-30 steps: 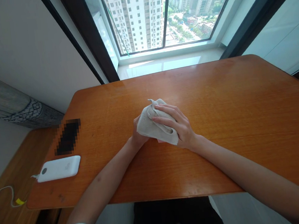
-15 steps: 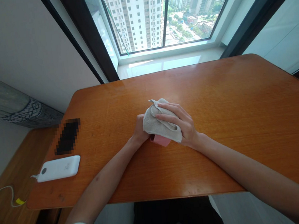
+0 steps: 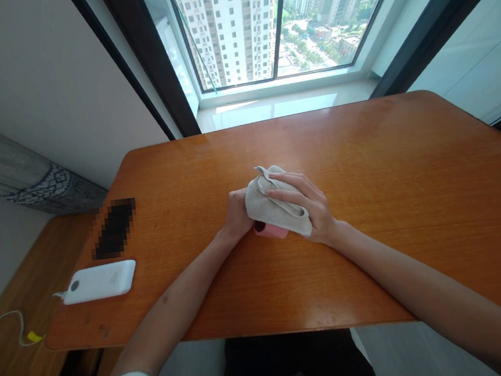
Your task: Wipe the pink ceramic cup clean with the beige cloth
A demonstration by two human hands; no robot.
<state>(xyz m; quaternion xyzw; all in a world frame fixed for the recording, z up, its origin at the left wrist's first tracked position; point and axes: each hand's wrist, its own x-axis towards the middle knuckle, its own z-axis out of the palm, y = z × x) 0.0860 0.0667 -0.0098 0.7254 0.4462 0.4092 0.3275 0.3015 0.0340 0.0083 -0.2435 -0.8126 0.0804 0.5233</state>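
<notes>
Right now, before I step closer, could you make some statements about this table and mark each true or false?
1. The fingers of the right hand lie over the off-white cloth. True.
2. The cloth completely hides the pink object beneath it. False: part of the pink object shows below the cloth's near edge.
3. A cable end meets the left end of the white device. True.
4. The white device lies at the table's right edge. False: it lies by the left edge of the wooden table.
5. The left hand is at the cloth's left side, fingers mostly hidden. True.
</notes>
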